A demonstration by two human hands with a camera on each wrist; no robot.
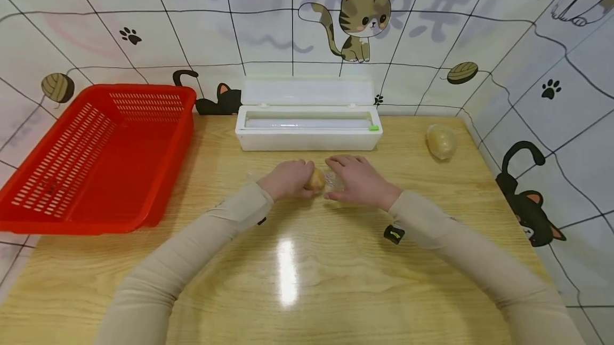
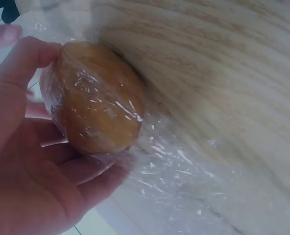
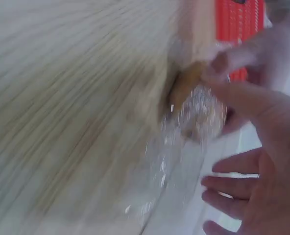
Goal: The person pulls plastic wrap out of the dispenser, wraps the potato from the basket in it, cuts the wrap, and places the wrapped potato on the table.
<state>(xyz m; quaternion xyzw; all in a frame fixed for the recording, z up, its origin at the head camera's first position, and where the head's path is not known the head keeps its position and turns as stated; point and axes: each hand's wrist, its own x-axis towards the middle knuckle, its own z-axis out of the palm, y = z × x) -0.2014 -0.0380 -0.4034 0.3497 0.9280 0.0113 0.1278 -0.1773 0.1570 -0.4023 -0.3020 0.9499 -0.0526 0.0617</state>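
Observation:
My left hand (image 1: 289, 179) grips a rounded, yellow-brown, potato-like item (image 2: 98, 98), its thumb on the top and its fingers curled beneath. Clear plastic wrap (image 2: 179, 171) clings to the item and trails off it over the wood in crinkled folds. Close on the other side, my right hand (image 1: 360, 181) is held over the loose wrap with its fingers extended and apart. In the right wrist view its thumb (image 3: 243, 98) overlaps the wrapped item, while the other fingers (image 3: 233, 181) reach out beside the film.
A white wrap dispenser box (image 1: 309, 141) stands behind the hands, lid raised. To the left is a red plastic basket (image 1: 165, 174). Another wrapped yellowish round item (image 1: 441, 142) sits at the back right of the wooden table (image 1: 336, 281). Cat-patterned walls border the back and right.

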